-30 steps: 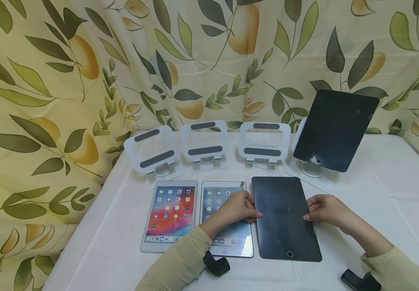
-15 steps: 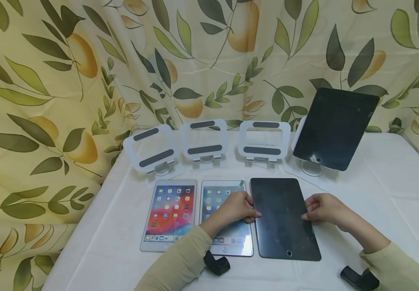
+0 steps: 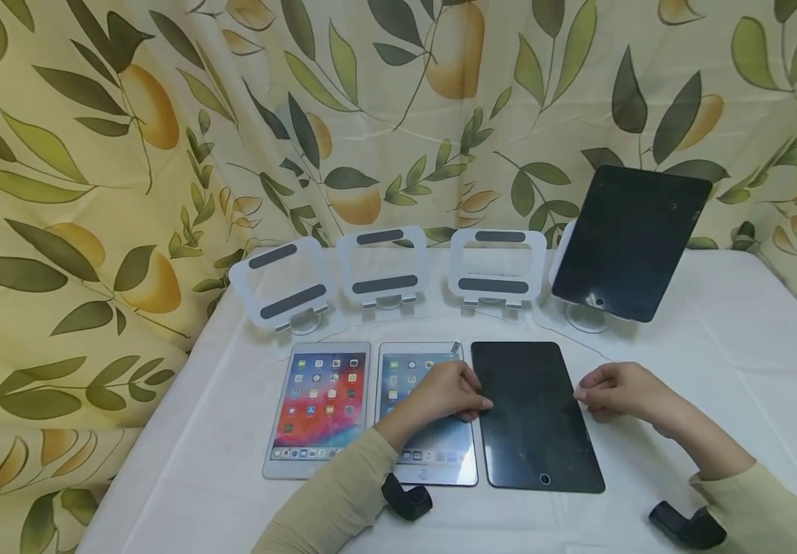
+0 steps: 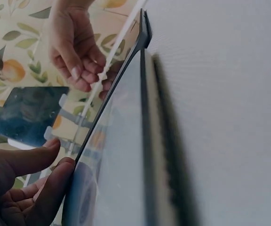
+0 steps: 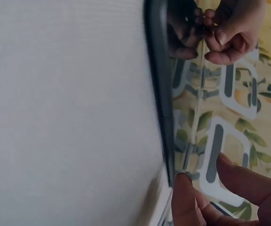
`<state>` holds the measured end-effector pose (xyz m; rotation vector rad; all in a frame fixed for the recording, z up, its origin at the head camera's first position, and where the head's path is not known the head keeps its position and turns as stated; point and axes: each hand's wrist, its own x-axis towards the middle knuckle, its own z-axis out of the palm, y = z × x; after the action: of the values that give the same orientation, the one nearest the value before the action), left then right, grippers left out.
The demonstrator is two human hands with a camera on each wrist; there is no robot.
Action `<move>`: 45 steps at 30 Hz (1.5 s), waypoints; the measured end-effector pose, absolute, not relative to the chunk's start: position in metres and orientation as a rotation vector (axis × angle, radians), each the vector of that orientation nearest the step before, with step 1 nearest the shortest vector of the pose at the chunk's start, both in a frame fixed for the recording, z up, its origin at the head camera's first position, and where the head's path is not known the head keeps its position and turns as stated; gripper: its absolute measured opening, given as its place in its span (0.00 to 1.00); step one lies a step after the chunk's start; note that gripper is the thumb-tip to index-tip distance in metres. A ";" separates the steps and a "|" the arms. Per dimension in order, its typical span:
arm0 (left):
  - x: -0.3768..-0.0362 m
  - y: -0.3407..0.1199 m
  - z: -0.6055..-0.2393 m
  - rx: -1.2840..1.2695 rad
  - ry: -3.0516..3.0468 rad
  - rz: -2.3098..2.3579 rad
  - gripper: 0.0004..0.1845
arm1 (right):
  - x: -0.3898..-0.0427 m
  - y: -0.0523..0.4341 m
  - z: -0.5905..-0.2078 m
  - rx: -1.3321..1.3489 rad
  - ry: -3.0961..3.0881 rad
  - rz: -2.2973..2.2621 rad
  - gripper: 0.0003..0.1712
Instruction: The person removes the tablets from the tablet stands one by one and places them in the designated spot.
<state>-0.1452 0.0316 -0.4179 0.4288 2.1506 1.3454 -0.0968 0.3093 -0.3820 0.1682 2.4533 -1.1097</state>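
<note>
A black tablet (image 3: 537, 446) lies flat on the white tablecloth, its dark screen up. My left hand (image 3: 445, 392) is at its left edge, thumb and index fingertip apart in the left wrist view; the index finger (image 4: 62, 174) meets the edge. At the opposite edge is my right hand (image 3: 623, 394), thumb (image 5: 236, 174) and index finger spread with nothing between them. To the left lie two lit tablets in a row, a silver one (image 3: 315, 408) and another white-framed tablet (image 3: 468, 462), the latter partly covered by my left forearm.
Behind the tablets stand three white holders with grey pads: a left stand (image 3: 284, 281), a middle stand (image 3: 382, 265) and a right stand (image 3: 498, 265). Another black tablet (image 3: 630, 242) leans on a fourth stand. A leaf-patterned curtain (image 3: 398, 138) hangs behind the table.
The black tablet on the table has slid slightly toward me and to the left, lining up with the others. My right fingers have come off its edge a little.
</note>
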 end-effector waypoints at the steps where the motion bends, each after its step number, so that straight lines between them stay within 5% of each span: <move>1: -0.146 0.032 -0.418 0.444 2.148 1.351 0.15 | -0.097 0.311 -0.380 0.168 2.462 -1.114 0.25; 21: -0.179 0.057 -0.388 0.444 1.972 1.667 0.21 | -0.103 0.355 -0.343 0.198 2.722 -1.216 0.35; 34: -0.202 0.095 -0.373 0.522 2.140 1.716 0.24 | -0.113 0.356 -0.340 0.627 2.972 -1.444 0.39; 45: -0.231 0.127 -0.380 0.530 2.275 1.861 0.23 | -0.135 0.366 -0.343 1.073 3.008 -1.628 0.32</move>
<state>-0.2312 0.1268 -0.3804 0.5304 2.2751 1.8605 -0.1348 0.3658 -0.3434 1.0734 3.0076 -1.6277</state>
